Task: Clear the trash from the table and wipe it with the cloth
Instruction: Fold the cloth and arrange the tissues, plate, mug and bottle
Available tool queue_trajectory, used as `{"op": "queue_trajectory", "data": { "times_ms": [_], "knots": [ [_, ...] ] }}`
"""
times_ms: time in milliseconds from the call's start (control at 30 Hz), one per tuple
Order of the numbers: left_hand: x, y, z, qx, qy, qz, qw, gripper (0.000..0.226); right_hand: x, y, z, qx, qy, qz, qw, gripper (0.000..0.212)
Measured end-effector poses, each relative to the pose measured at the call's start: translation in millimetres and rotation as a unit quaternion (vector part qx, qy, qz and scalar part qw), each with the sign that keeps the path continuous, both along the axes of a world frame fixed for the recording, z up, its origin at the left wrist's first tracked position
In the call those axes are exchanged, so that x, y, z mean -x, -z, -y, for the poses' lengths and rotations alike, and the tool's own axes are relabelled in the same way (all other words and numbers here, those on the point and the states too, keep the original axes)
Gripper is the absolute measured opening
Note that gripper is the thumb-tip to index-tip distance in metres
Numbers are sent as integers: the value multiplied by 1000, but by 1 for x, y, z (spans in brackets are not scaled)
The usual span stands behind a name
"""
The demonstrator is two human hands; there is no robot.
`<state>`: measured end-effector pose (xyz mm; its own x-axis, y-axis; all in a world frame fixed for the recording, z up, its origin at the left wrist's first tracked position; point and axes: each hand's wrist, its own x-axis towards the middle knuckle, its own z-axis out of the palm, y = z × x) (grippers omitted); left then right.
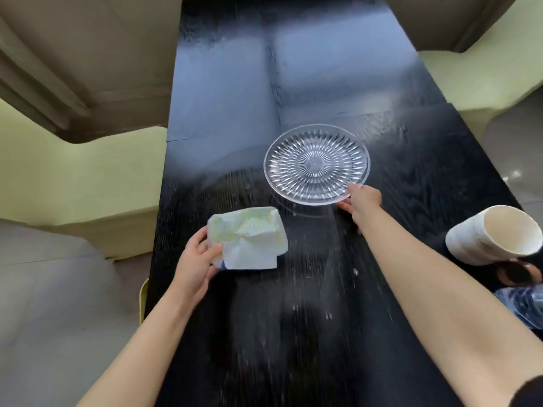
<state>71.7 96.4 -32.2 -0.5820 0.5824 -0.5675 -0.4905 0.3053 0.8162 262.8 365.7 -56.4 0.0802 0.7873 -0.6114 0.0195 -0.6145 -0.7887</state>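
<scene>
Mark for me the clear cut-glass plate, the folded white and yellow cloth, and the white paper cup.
Clear cut-glass plate (316,164): head view, centre of the ribbed pattern.
Folded white and yellow cloth (249,235): head view, middle of its top fold.
White paper cup (476,240): head view, outer wall, lying on its side.

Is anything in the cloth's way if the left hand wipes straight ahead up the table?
Nothing visible blocks it straight ahead. The left hand holds the cloth on the black table, and the surface beyond it looks bare. The glass plate, gripped at its near rim by the right hand, sits ahead to the right, outside that path.
</scene>
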Motion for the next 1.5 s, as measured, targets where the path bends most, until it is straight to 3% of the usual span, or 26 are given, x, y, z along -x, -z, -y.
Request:
{"op": "queue_trajectory", "data": {
  "times_ms": [133, 233, 367, 467, 533, 633, 733, 800, 900, 1000, 1100, 1233, 1333, 1500],
  "knots": [
    [-29, 1, -15, 18, 49, 4, 999, 51, -3, -1, -5, -38, -45, 73, 996, 13],
    [-57, 3, -29, 23, 64, 13, 998, 52, -24, -18, 15, -95, -121, 210, 965, 44],
    [-92, 7, -52, 19, 56, 41, 997, 51, -61, -24, 66, -85, -285, 245, 923, 36],
    [-114, 7, -70, 27, 69, 10, 997, 53, -75, -18, 87, -57, -339, 236, 909, 23],
    [-120, 7, -79, 63, 109, -82, 989, 52, -79, -19, 86, -80, -329, 249, 908, 20],
    [-121, 17, -88, 127, 191, -216, 949, 56, -82, -28, 80, -119, -299, 295, 900, 24],
    [-124, 10, -91, 160, 217, -231, 935, 40, -89, -30, 82, -117, -287, 290, 906, 31],
    [-127, 4, -93, 174, 203, -242, 933, 45, -98, -29, 88, -98, -288, 271, 913, 35],
    [-142, -12, -93, 161, 166, -320, 919, 60, -124, -31, 101, -79, -267, 233, 932, 40],
    [-180, -38, -103, 91, 184, -397, 894, 61, -167, -32, 121, -61, -224, 194, 953, 34],
    [-227, -58, -124, 11, 249, -411, 877, 66, -220, -32, 145, -35, -189, 196, 962, 25],
    [-283, -66, -159, -22, 392, -401, 828, 82, -282, -30, 167, -4, -115, 218, 969, 23],
    [-307, -63, -189, -4, 435, -347, 831, 96, -312, -37, 173, -18, -60, 274, 960, 48],
    [-331, -53, -223, 25, 459, -298, 836, 115, -334, -52, 150, -177, -80, 281, 940, 84]
  ]
}}
